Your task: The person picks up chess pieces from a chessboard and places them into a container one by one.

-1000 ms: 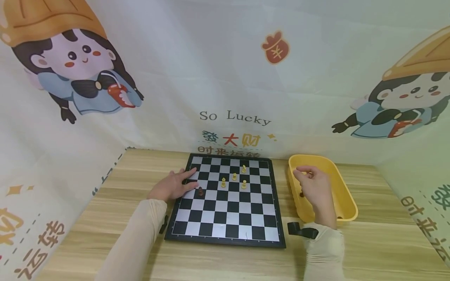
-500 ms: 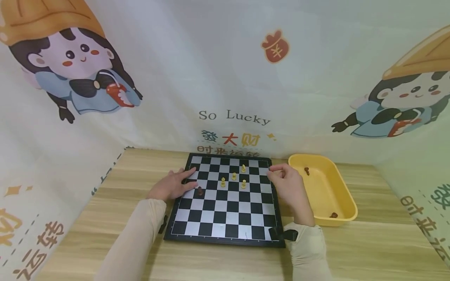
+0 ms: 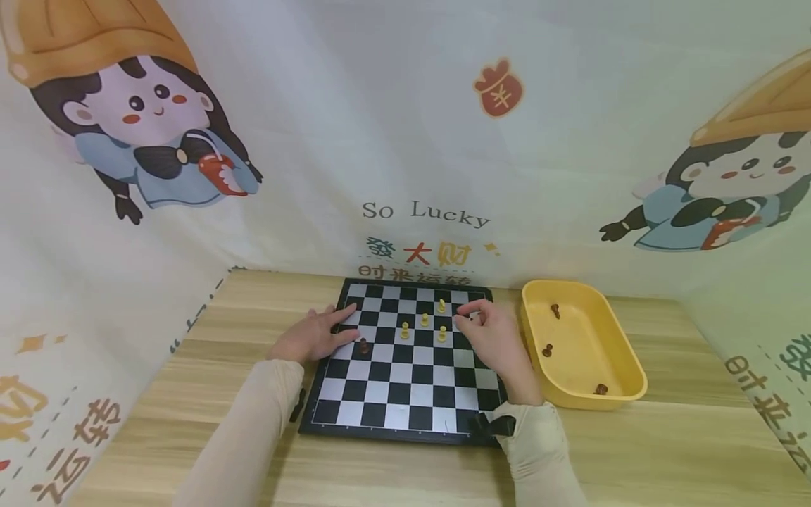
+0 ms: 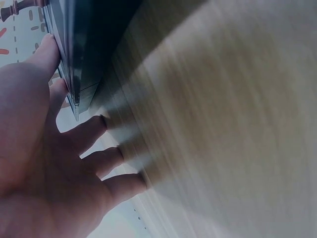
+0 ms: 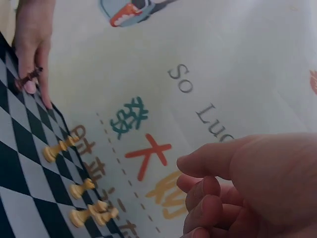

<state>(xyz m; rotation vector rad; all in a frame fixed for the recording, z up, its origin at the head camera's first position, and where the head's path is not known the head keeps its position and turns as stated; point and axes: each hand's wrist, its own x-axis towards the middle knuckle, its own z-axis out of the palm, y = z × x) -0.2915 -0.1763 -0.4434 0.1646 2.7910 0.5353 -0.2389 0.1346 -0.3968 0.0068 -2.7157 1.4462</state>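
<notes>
My left hand (image 3: pixel 310 336) is spread at the left edge of the chessboard (image 3: pixel 380 391). Its thumb and index finger rest on the board, while the other fingertips reach down to the wooden table in the left wrist view. Close to that thumb stands a dark brown chess piece (image 3: pixel 364 346). Over the right side of the board hovers my right hand (image 3: pixel 497 341), fingers loosely bent and nothing between them. Just left of it are several pale yellow chess pieces, among them a knight (image 3: pixel 441 305) and a piece with a rounded top (image 3: pixel 405 330).
A yellow plastic basin (image 3: pixel 595 401) stands right of the board, with dark brown chess pieces (image 3: pixel 548 350) lying in it. The wooden table (image 3: pixel 671 436) extends to both sides. Behind it hangs a white printed cloth (image 3: pixel 405 141).
My right hand has moved left from above the basin to over the board, uncovering dark pieces in the basin. The left hand has stayed in place.
</notes>
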